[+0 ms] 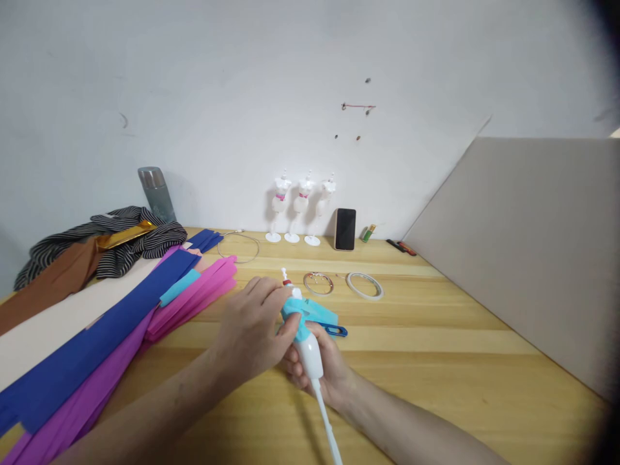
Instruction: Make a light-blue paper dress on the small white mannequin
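A small white dress-form mannequin (310, 358) is tilted between my hands, its stand rod pointing toward me and a red band near its neck. Light blue crepe paper (317, 313) wraps round its middle, with a loose end sticking out to the right. My left hand (254, 326) is closed over the upper part, pinching the paper against the mannequin with thumb and fingers. From below, my right hand (329, 371) grips the mannequin's body; some of its fingers are hidden. Just past the right hand lies a blue-handled tool (336, 330), partly covered by the paper.
Three similar mannequins (292, 237) stand along the wall beside a phone (345, 229) and a small green spool (369, 233). Two tape rolls, one copper-toned (305, 284) and one white (372, 296), lie ahead. Coloured crepe paper (111, 323), striped cloth (130, 216) and a flask (157, 194) occupy the left.
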`<state>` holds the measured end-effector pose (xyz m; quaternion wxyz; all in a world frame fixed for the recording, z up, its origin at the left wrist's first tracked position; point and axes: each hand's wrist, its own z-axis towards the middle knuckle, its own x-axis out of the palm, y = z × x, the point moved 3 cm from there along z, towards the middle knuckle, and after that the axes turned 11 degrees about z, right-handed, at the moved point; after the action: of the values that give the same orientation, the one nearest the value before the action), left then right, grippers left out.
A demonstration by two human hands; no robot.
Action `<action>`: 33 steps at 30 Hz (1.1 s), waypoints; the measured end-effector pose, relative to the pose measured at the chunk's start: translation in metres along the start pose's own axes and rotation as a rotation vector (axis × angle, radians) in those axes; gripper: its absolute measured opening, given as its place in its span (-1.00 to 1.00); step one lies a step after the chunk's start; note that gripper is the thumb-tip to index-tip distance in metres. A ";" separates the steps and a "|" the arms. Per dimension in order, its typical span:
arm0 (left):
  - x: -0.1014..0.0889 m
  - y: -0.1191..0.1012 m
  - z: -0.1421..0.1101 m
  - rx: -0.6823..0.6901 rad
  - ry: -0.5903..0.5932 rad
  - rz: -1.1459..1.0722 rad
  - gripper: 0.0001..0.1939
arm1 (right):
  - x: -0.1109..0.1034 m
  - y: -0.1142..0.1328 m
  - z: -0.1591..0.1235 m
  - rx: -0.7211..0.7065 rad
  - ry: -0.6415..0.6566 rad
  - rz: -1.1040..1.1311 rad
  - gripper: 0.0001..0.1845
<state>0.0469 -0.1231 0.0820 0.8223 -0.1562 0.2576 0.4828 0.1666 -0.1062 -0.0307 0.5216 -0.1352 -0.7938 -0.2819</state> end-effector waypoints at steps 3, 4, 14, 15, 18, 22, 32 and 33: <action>0.000 -0.001 0.000 0.022 -0.058 0.062 -0.95 | -0.006 -0.001 0.001 -0.009 -0.053 0.004 -0.64; -0.001 -0.002 0.000 0.056 -0.081 0.093 -0.91 | -0.007 -0.001 0.001 -0.006 -0.060 0.002 -0.66; -0.017 0.029 0.017 -0.158 0.006 -0.050 -0.71 | 0.010 0.015 -0.006 -0.127 -0.150 -0.297 -0.62; -0.019 0.038 0.020 -0.245 0.031 -0.074 -0.69 | 0.016 0.021 -0.009 -0.172 -0.152 -0.414 -0.63; -0.016 0.066 0.024 -0.526 0.238 -0.278 -0.66 | 0.038 0.041 -0.024 -0.339 -0.143 -0.862 -0.65; -0.001 0.079 0.016 -0.746 0.662 -0.703 -0.52 | 0.067 0.053 -0.044 -0.510 -0.030 -1.633 -0.79; 0.017 0.049 -0.005 -0.807 0.968 -1.156 -0.34 | 0.074 0.040 -0.059 -1.063 0.225 -2.409 -0.88; 0.016 0.049 -0.005 -0.806 0.971 -1.201 -0.37 | 0.076 0.040 -0.060 -1.120 0.251 -2.421 -0.87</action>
<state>0.0093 -0.0901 0.0680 0.6191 -0.7333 0.2635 -0.0982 0.1999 -0.1153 0.0677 -0.1111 0.4809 -0.1384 -0.8586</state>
